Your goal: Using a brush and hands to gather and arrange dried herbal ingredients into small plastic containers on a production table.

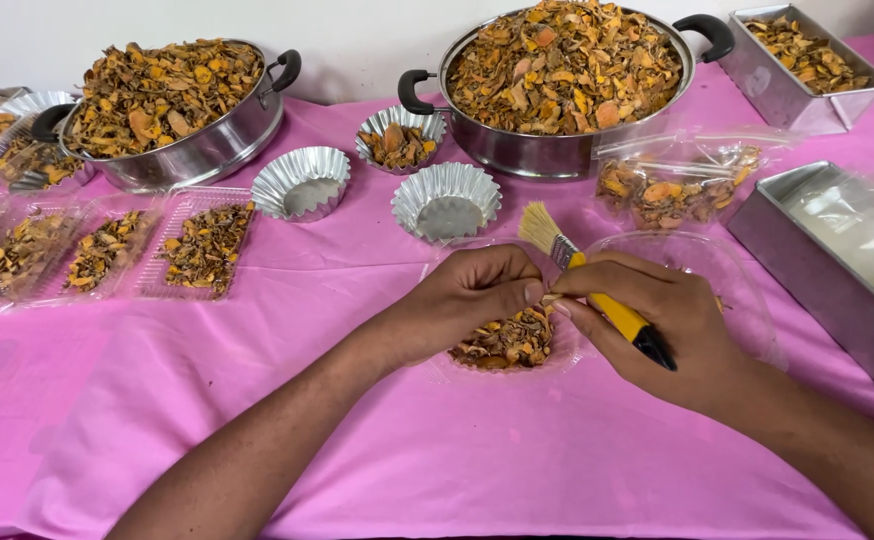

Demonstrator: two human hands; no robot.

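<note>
My left hand [467,300] rests on a clear plastic cup [567,352] of dried orange-brown slices [512,342], its fingers pinching at the pile's top. My right hand [657,330] holds a small brush [582,275] with a yellow and black handle and pale bristles pointing up and away. Its fingertips meet the left hand's fingertips over the slices. A clear plastic lid or bowl [717,265] lies just behind the right hand.
Two steel pots [557,150] [207,150] heaped with dried slices stand at the back. Fluted foil cups [302,180] [447,200] [400,140], filled clear trays [202,245], a filled plastic bag [672,190] and metal loaf pans [837,250] [807,60] sit on the pink cloth [357,330].
</note>
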